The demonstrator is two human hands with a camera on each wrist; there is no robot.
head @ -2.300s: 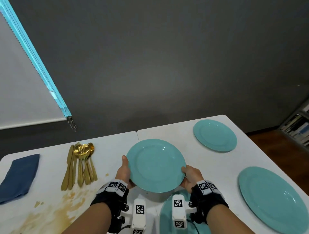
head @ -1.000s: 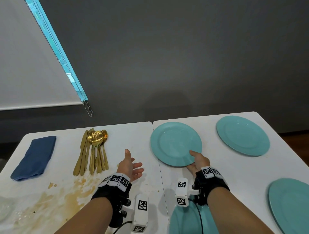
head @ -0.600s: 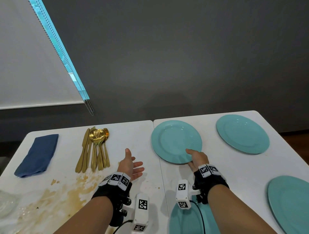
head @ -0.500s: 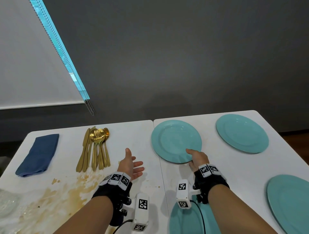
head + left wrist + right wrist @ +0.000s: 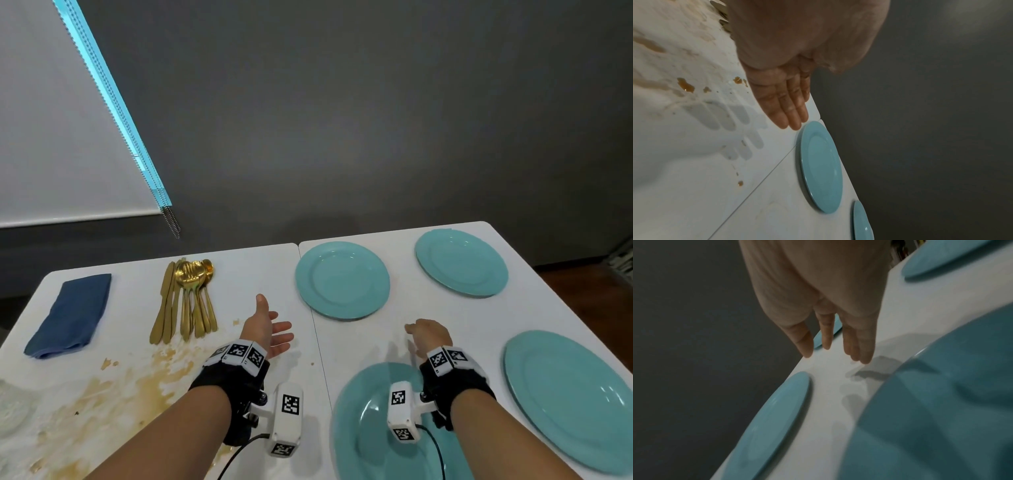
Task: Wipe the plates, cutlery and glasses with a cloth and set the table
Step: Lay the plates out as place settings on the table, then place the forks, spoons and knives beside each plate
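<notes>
Several teal plates lie on the white table (image 5: 370, 342): one at the far middle (image 5: 342, 280), one at the far right (image 5: 460, 262), one at the right edge (image 5: 568, 397) and one near me (image 5: 373, 431). My left hand (image 5: 267, 325) hovers open, palm up, left of the far middle plate (image 5: 821, 165). My right hand (image 5: 428, 334) is open above the bare table between the far middle plate (image 5: 774, 417) and the near plate (image 5: 931, 426), holding nothing. A bundle of gold cutlery (image 5: 186, 301) and a folded blue cloth (image 5: 70, 313) lie far left.
Brown spill stains (image 5: 113, 387) cover the near left of the table. A clear glass object (image 5: 10, 407) shows at the left edge. A grey wall stands behind the table; a bookshelf (image 5: 621, 258) is at the far right.
My right hand set the plate down at the far middle, let go of it and drew back toward me. The left hand released the plate earlier and stays open.
</notes>
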